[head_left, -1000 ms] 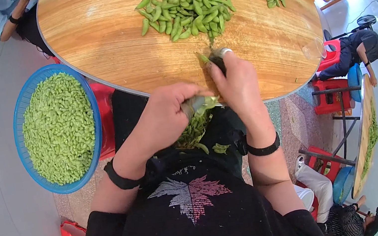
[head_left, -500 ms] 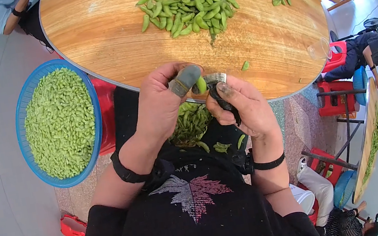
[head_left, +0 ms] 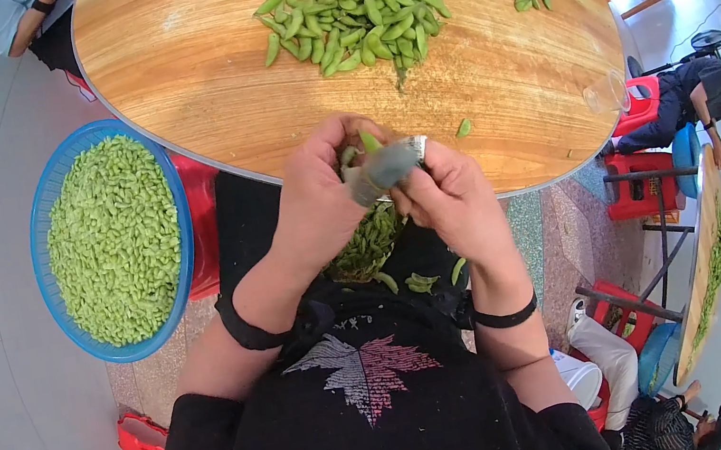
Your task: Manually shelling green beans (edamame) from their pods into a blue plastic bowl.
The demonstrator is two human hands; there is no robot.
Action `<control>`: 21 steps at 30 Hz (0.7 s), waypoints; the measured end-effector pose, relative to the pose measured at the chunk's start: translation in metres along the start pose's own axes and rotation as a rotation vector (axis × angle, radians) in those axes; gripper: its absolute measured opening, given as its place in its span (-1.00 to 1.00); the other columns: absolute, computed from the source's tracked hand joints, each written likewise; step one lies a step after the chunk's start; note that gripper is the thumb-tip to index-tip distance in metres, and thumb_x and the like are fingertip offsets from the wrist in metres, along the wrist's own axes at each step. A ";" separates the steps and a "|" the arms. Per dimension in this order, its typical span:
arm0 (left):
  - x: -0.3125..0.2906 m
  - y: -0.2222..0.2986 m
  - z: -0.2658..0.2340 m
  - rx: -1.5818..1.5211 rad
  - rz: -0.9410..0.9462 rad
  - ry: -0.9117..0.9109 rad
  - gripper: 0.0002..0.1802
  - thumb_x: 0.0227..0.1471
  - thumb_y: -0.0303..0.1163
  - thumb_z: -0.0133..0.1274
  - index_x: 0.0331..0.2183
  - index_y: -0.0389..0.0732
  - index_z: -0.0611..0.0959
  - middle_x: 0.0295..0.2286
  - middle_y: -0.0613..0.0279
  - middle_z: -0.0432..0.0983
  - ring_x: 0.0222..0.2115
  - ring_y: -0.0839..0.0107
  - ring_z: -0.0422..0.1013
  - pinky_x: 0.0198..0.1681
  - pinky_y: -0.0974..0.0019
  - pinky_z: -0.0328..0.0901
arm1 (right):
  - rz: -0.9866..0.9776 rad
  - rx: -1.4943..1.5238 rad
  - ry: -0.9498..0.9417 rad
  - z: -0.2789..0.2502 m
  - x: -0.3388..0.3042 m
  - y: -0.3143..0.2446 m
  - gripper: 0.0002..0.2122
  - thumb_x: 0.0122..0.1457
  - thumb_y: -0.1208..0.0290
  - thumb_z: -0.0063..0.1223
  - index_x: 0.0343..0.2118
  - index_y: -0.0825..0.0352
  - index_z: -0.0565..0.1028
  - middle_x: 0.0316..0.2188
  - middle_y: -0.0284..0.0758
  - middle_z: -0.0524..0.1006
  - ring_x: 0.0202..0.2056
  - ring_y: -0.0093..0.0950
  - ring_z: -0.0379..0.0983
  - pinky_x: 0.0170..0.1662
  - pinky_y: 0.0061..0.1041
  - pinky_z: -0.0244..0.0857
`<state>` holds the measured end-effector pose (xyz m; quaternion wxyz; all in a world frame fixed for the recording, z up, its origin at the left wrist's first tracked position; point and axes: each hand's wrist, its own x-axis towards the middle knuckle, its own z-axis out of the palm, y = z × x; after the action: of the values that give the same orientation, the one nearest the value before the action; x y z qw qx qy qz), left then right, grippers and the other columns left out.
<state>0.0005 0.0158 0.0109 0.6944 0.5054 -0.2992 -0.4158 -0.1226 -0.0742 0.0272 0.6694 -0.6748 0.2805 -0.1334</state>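
Just over the table's near edge, my left hand (head_left: 310, 203) is closed on a green soybean pod (head_left: 370, 140), whose tip pokes up between the fingers. A grey cover (head_left: 384, 175) wraps the left thumb, which is blurred and reaches across to the other hand. My right hand (head_left: 462, 207) is closed and touches that thumb; a silvery band (head_left: 417, 147) shows at its fingertip. What its curled fingers grip is hidden. Beneath the hands, a heap of green pods or shells (head_left: 365, 248) lies at my lap, with a few loose ones beside it.
Many pods (head_left: 359, 23) are piled on the round wooden table (head_left: 189, 72). A blue basket (head_left: 52, 279) of shelled green beans stands at left by a red stool (head_left: 202, 219). A clear cup (head_left: 608, 95) sits near the right edge. Other people sit around the room.
The left thumb has swung right, over to the right hand's fingertip. My right hand has moved slightly left, and the dark thing seen in it before is now hidden.
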 end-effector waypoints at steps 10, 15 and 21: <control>0.018 0.000 -0.016 -0.184 -0.112 0.132 -0.80 -0.04 -0.58 -0.05 -0.30 -0.26 0.57 -0.57 0.45 0.39 -0.63 0.73 0.15 -0.59 0.63 0.05 | -0.094 -0.341 0.203 0.004 0.050 -0.013 -0.86 0.10 0.44 -0.09 -0.39 0.40 0.46 -0.71 -0.20 0.42 -0.65 -0.39 0.40 -0.54 -0.48 0.24; 0.016 0.000 -0.017 -0.107 -0.133 0.064 -0.75 -0.05 -0.63 -0.10 -0.29 -0.28 0.60 -0.51 0.40 0.44 -0.55 0.70 0.23 -0.50 0.61 0.13 | -0.356 -0.949 0.488 0.005 0.093 -0.024 -0.80 0.04 0.40 -0.03 -0.35 0.46 0.41 -0.58 0.05 0.46 -0.46 -0.02 0.43 -0.38 -0.13 0.31; 0.010 0.004 -0.023 0.300 -0.098 -0.296 -0.76 -0.05 -0.63 -0.07 -0.28 -0.29 0.60 -0.42 0.41 0.48 -0.39 0.62 0.35 -0.31 0.52 0.24 | -0.351 -0.876 0.507 -0.008 0.079 -0.011 -0.82 0.00 0.43 -0.01 -0.47 0.48 0.37 -0.61 0.04 0.44 -0.51 -0.03 0.42 -0.43 -0.19 0.30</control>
<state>0.0257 0.0183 0.0073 0.5389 0.5505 -0.4314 -0.4695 -0.0610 -0.1252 0.0232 0.2042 -0.8743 0.3459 -0.2726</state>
